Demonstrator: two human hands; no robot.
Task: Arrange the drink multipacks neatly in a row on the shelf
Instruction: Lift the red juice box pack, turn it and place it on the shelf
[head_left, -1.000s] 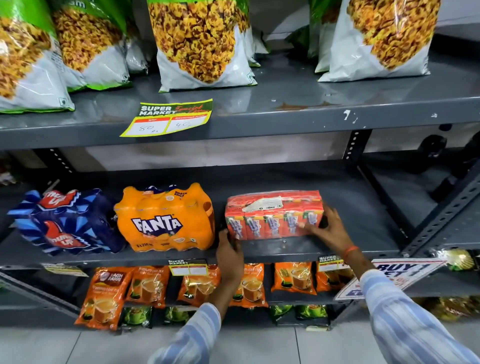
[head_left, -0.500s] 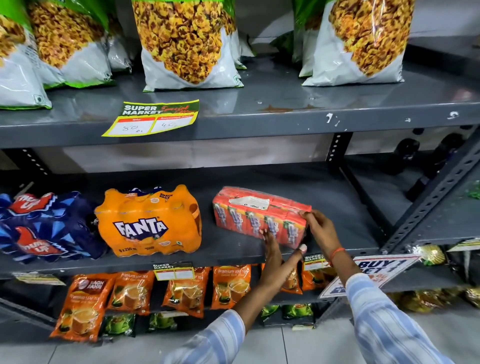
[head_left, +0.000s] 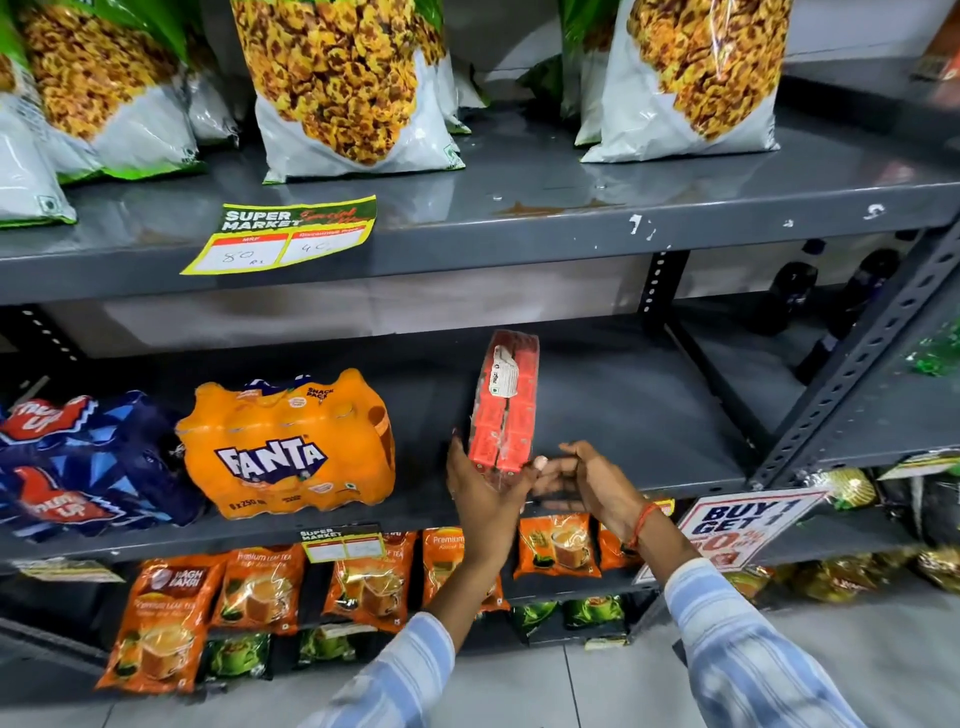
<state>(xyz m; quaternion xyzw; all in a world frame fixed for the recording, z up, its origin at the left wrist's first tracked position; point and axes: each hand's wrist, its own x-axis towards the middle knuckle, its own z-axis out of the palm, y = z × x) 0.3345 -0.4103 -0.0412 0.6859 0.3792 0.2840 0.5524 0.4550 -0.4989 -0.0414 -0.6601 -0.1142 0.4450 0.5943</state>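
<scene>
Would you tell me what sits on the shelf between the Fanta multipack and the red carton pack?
Nothing: in the head view, only bare grey shelf separates the Fanta multipack from the red carton pack.

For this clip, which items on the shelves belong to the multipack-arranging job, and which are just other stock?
Job items:
- red shrink-wrapped juice-carton multipack, turned end-on, between left hand and right hand
- orange Fanta bottle multipack
- blue Thums Up multipack
- grey metal middle shelf

Other stock:
- green-and-white snack bags
- orange tea pouches
- yellow price label
</scene>
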